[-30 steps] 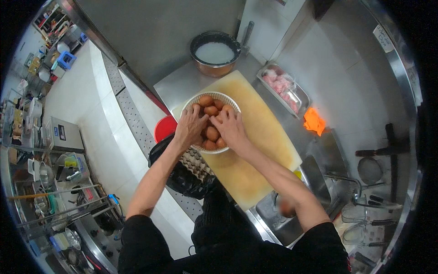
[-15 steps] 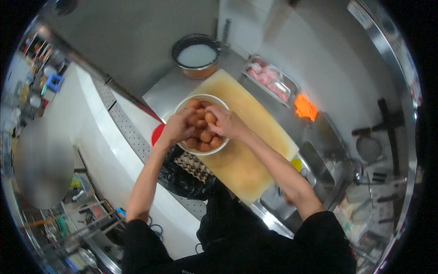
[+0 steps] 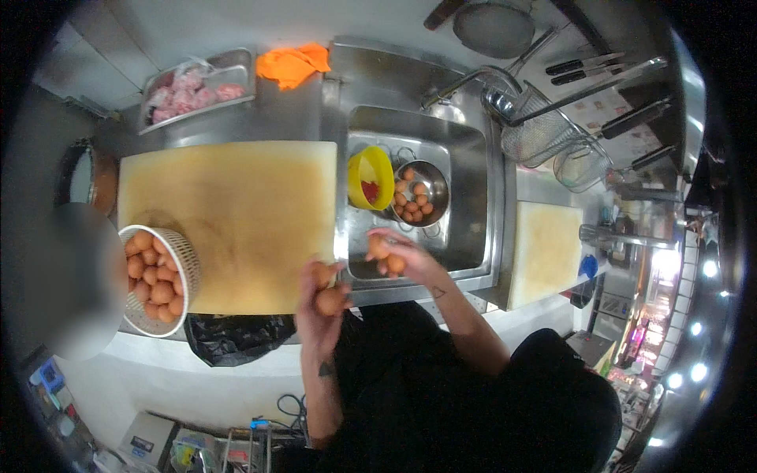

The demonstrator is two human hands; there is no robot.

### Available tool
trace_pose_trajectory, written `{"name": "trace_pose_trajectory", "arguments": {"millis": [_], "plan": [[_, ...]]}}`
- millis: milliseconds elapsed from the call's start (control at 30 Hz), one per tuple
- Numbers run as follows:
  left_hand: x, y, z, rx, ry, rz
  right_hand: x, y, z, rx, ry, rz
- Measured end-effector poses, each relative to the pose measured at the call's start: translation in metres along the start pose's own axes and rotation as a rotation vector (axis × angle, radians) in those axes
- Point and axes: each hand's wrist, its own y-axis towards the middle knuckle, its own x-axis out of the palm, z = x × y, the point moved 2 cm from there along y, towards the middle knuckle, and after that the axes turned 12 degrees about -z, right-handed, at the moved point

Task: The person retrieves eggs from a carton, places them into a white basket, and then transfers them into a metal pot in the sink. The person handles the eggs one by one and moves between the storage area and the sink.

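Note:
My left hand [image 3: 312, 314] is curled round brown eggs [image 3: 330, 301], over the near right corner of a yellowed cutting board [image 3: 260, 213]. More brown eggs [image 3: 393, 263] are gripped in my right hand [image 3: 419, 265], above the near edge of the sink [image 3: 465, 256]. Inside the sink, a steel bowl [image 3: 438, 189] contains several eggs. Beside it, a yellow bowl [image 3: 374, 162] has something red in it. A white basket [image 3: 188, 260] full of brown eggs sits at the board's near left corner, partly covered by a blurred patch.
At the back, a metal tray [image 3: 244, 72] holds pink bagged lumps, next to an orange cloth [image 3: 292, 65]. The faucet [image 3: 465, 83] reaches over the sink. Strainers [image 3: 536, 126] and knives [image 3: 583, 67] hang at the right wall. A black bag [image 3: 236, 339] hangs below the board.
My view has turned right toward the sink. Both hands have left the basket and moved right, now carrying eggs; the basket stays on the left.

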Motion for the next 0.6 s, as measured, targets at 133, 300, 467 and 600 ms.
{"name": "trace_pose_trajectory", "arguments": {"millis": [133, 300, 467, 600], "plan": [[0.005, 0.101, -0.127, -0.313, 0.571, -0.157, -0.153, -0.039, 0.018, -0.003, -0.271, 0.476], [-0.036, 0.29, -0.262, 0.303, 1.895, -0.203, -0.329, 0.012, 0.02, 0.135, -1.371, 0.814], [-0.102, 0.418, -0.349, 0.177, 2.337, -0.192, -0.415, 0.06, 0.054, 0.591, -1.973, 0.733], [-0.133, 0.448, -0.375, 0.349, 2.469, -0.247, -0.44, 0.073, 0.083, 0.531, -2.089, 0.75]]}}
